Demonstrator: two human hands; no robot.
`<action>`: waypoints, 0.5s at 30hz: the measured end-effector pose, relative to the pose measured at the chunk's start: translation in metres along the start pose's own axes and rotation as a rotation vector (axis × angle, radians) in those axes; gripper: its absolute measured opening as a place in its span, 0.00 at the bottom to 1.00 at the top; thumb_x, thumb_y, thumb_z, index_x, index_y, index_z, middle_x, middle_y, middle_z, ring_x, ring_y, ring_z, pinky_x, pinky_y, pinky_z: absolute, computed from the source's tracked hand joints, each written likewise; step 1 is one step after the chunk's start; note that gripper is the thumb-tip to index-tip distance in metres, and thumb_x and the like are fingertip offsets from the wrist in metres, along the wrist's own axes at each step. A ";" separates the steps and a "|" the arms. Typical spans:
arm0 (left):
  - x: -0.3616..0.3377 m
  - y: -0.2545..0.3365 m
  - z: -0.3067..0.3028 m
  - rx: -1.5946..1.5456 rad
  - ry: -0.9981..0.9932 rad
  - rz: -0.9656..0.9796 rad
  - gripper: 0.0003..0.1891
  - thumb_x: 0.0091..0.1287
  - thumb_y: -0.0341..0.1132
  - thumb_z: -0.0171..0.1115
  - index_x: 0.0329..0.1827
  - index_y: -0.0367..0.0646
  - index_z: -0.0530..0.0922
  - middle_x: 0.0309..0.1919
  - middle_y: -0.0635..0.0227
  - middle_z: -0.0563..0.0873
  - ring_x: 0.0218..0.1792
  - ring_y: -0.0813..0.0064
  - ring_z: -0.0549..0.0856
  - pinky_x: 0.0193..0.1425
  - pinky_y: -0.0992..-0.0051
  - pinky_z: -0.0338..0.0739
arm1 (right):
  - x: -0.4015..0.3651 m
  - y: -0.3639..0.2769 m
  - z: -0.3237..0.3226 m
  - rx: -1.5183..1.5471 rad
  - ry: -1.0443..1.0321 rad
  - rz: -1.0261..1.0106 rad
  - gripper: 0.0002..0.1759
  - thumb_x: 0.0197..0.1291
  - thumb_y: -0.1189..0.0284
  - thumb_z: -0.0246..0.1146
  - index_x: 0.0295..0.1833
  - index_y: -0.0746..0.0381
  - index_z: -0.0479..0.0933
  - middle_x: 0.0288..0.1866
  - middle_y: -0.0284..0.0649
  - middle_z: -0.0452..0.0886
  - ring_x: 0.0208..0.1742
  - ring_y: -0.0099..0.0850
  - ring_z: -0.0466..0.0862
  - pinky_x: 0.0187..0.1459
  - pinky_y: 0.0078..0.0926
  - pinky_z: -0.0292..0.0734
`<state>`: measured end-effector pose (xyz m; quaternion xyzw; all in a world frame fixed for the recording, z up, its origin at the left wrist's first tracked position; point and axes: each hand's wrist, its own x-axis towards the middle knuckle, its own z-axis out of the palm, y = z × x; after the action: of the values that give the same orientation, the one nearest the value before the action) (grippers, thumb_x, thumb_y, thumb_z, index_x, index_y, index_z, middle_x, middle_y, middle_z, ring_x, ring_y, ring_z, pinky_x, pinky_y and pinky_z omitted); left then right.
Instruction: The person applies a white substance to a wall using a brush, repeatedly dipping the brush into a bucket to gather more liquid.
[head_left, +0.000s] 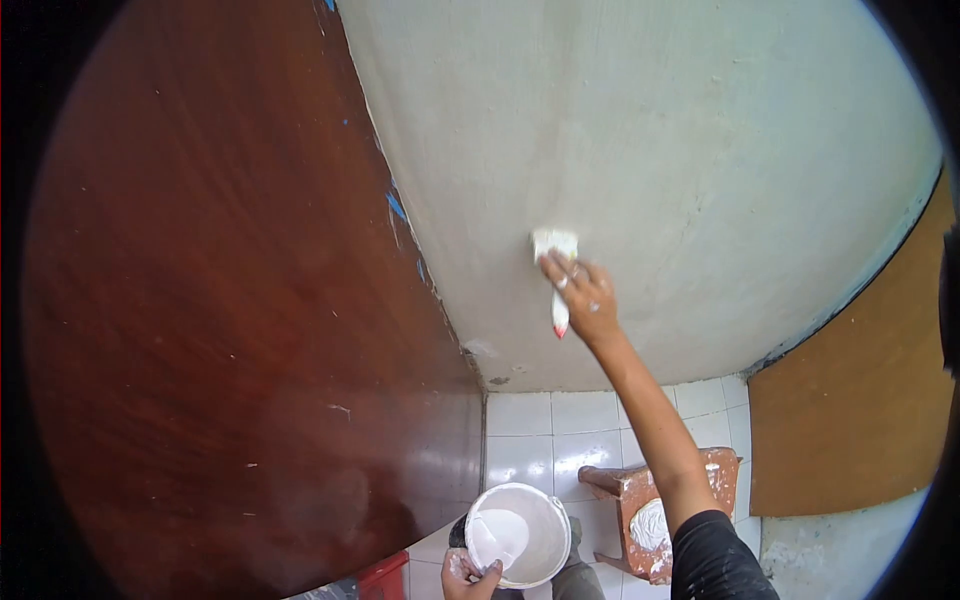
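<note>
My right hand (585, 295) grips a paintbrush (560, 312) with a white handle and a red tip. Its wide, white-coated bristles press against the pale wall (640, 150). White smears mark the fingers. At the bottom, my left hand (468, 578) holds the rim of a white bucket (556, 545), thumb over the edge. White paint (500, 535) lies inside the bucket, towards its left side.
A dark red-brown wooden panel (250, 300) fills the left. A paint-spattered stool (720, 480) with a white blob (650, 525) stands on white floor tiles (520, 460). A brown panel (860, 400) is at right, a red object (383, 577) at bottom left.
</note>
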<state>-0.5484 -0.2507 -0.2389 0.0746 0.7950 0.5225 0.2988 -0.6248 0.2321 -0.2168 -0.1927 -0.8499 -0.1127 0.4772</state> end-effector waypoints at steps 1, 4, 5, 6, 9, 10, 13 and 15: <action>-0.001 0.001 0.000 -0.019 -0.011 -0.016 0.15 0.66 0.23 0.70 0.44 0.46 0.71 0.29 0.78 0.71 0.28 0.85 0.73 0.28 0.83 0.68 | -0.026 -0.006 0.013 0.026 -0.064 -0.003 0.26 0.60 0.75 0.62 0.64 0.48 0.82 0.65 0.30 0.84 0.54 0.35 0.83 0.53 0.35 0.78; -0.002 0.004 -0.003 -0.037 -0.030 -0.007 0.14 0.66 0.23 0.70 0.45 0.46 0.71 0.29 0.77 0.71 0.28 0.85 0.73 0.28 0.83 0.68 | -0.061 -0.013 0.034 0.143 -0.289 0.045 0.26 0.60 0.76 0.62 0.65 0.49 0.82 0.65 0.31 0.85 0.54 0.36 0.84 0.55 0.37 0.78; -0.002 -0.001 -0.005 -0.017 -0.031 0.030 0.14 0.66 0.23 0.70 0.45 0.46 0.71 0.29 0.77 0.71 0.28 0.85 0.73 0.27 0.83 0.68 | -0.068 -0.013 0.038 0.188 -0.370 0.071 0.26 0.61 0.77 0.62 0.65 0.49 0.82 0.64 0.32 0.85 0.54 0.37 0.84 0.56 0.38 0.78; -0.003 -0.003 -0.008 0.004 -0.032 0.065 0.14 0.66 0.23 0.70 0.45 0.46 0.71 0.29 0.77 0.70 0.27 0.84 0.73 0.27 0.83 0.68 | -0.066 -0.010 0.036 0.212 -0.297 0.074 0.26 0.61 0.76 0.62 0.65 0.49 0.82 0.64 0.32 0.85 0.54 0.37 0.85 0.57 0.38 0.78; -0.003 0.000 -0.013 0.009 -0.048 0.039 0.14 0.65 0.23 0.70 0.44 0.45 0.72 0.29 0.77 0.71 0.27 0.84 0.73 0.28 0.82 0.69 | -0.008 0.008 0.002 0.216 -0.061 0.083 0.26 0.62 0.77 0.62 0.65 0.47 0.82 0.62 0.34 0.86 0.54 0.39 0.85 0.59 0.39 0.77; -0.002 -0.002 -0.014 -0.030 -0.048 0.028 0.14 0.65 0.23 0.70 0.44 0.45 0.72 0.29 0.77 0.71 0.28 0.84 0.73 0.28 0.82 0.69 | 0.023 0.012 -0.019 0.180 0.023 0.089 0.26 0.62 0.77 0.62 0.65 0.47 0.82 0.61 0.34 0.87 0.54 0.40 0.85 0.59 0.39 0.77; 0.001 -0.013 -0.017 -0.067 -0.045 0.012 0.14 0.64 0.23 0.71 0.45 0.44 0.72 0.29 0.76 0.71 0.28 0.83 0.73 0.29 0.81 0.69 | 0.097 0.029 -0.067 0.048 0.223 0.039 0.26 0.61 0.77 0.63 0.64 0.47 0.82 0.61 0.30 0.87 0.53 0.39 0.85 0.57 0.36 0.78; 0.005 -0.021 -0.018 0.008 -0.040 0.029 0.15 0.64 0.24 0.71 0.45 0.44 0.72 0.29 0.76 0.71 0.28 0.83 0.73 0.28 0.81 0.69 | 0.114 0.035 -0.078 -0.067 0.242 0.031 0.26 0.60 0.77 0.64 0.64 0.47 0.83 0.61 0.28 0.87 0.51 0.38 0.84 0.55 0.34 0.79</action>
<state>-0.5583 -0.2718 -0.2550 0.0979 0.7897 0.5222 0.3067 -0.6032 0.2592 -0.0790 -0.2064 -0.7789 -0.1561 0.5713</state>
